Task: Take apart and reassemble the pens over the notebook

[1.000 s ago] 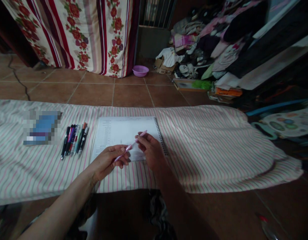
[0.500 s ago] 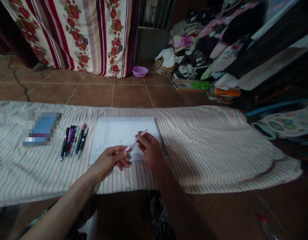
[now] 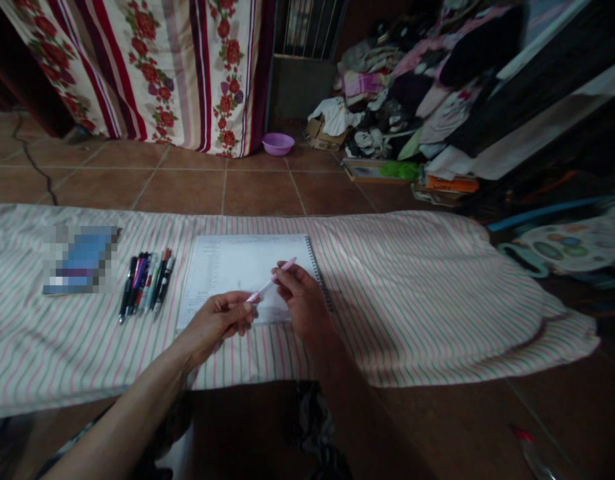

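a floral curtain hangs down to the tiled floor, and in front a striped cloth carries a spiral notebook laid flat, perhaps so its page faces the person squarely. over that page a pink pen slants between both hands: the fingers of the left hand pinch its lower end, thumb on top, while those of the right hand close around the upper part, two grips that likely steady it along its length. to the left, a row of pens lies side by side, apparently so each one shows. farther left sits a pixelated blue item, well apart from the notebook.
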Tool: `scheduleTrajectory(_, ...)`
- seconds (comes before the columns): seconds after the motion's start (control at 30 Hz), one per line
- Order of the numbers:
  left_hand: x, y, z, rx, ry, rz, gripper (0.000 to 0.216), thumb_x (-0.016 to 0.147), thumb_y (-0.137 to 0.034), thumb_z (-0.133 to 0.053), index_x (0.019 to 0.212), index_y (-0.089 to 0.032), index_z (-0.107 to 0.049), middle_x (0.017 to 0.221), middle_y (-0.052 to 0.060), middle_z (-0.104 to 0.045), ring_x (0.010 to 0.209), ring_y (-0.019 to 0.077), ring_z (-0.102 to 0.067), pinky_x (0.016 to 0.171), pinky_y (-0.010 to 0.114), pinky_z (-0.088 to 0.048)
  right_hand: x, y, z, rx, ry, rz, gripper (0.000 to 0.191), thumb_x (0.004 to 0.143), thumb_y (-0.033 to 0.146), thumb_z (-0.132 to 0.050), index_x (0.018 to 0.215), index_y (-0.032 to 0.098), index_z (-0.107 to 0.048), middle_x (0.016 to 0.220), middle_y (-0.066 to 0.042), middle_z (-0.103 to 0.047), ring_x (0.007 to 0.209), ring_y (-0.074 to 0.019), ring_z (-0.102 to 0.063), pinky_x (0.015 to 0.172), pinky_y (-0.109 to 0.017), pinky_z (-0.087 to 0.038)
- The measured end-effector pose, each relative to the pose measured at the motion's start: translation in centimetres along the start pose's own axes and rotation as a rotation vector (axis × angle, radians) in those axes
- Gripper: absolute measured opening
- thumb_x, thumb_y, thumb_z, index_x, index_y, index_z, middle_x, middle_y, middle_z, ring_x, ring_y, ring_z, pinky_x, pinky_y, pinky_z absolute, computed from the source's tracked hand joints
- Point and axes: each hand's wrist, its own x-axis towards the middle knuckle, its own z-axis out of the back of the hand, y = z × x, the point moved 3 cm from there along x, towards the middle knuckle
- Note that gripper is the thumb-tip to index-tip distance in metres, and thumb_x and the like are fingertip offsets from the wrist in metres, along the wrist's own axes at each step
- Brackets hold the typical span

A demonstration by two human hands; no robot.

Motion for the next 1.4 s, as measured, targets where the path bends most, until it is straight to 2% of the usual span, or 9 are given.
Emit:
scheduleTrajectory(0.3,0.21,0.17,0.33,-0.011,-0.023,-0.020,0.029,0.067,-0.030,-0.075,0.090,-0.013,-0.069,0.065,0.002,-0.060,0.050,0.0057,-0.042,0.045,0.020,-0.021,0.05,0.24,0.26,0.002,-0.009,0.005,0.025,0.058,0.031,-0.072,0.079,0.022,-0.065,0.079,0.001,-0.065,0.075,-0.0121,-0.057,0.065,-0.023,-0.039)
scheduleTrajectory(0.53,0.16,0.15,0.30,-0.025,-0.039,-0.020,0.029,0.065,-0.028,-0.076,0.088,-0.013,-0.069,0.067,0.003,-0.062,0.051,0.0063,-0.044,0.047,0.021,-0.024,0.30,0.27,0.46,0.014,-0.029,0.008,0.025,0.056,0.032,-0.073,0.078,0.022,-0.065,0.075,0.001,-0.065,0.071,-0.0118,-0.057,0.064,-0.023,-0.040)
scheduleTrajectory(0.97,0.10,0.06,0.35,0.011,-0.043,-0.015,0.032,0.063,-0.033,-0.077,0.088,-0.014,-0.069,0.064,0.001,-0.059,0.051,0.0055,-0.043,0.046,0.020,-0.022,0.41,0.23,0.63,0.034,-0.042,0.005,0.024,0.056,0.032,-0.073,0.077,0.022,-0.066,0.075,0.001,-0.066,0.070,-0.0108,-0.057,0.063,-0.022,-0.040)
scheduleTrajectory(1.17,-0.10,-0.06,0.14,0.040,-0.023,0.015,0.033,0.066,-0.034,-0.075,0.090,-0.013,-0.068,0.064,0.001,-0.060,0.049,0.0053,-0.044,0.047,0.020,-0.026,0.39,0.27,0.62,0.045,-0.033,0.003,0.023,0.056,0.031,-0.074,0.076,0.021,-0.066,0.074,0.001,-0.065,0.069,-0.0100,-0.056,0.063,-0.022,-0.039)
scheduleTrajectory(1.4,-0.13,-0.46,0.27,0.109,-0.022,-0.015,0.038,0.064,-0.040,-0.074,0.087,-0.011,-0.065,0.063,0.002,-0.061,0.047,0.0065,-0.048,0.043,0.020,-0.021,0.53,0.16,0.73,0.045,-0.048,-0.010,0.026,0.056,0.031,-0.074,0.078,0.021,-0.066,0.078,0.001,-0.067,0.071,-0.0106,-0.058,0.062,-0.022,-0.040)
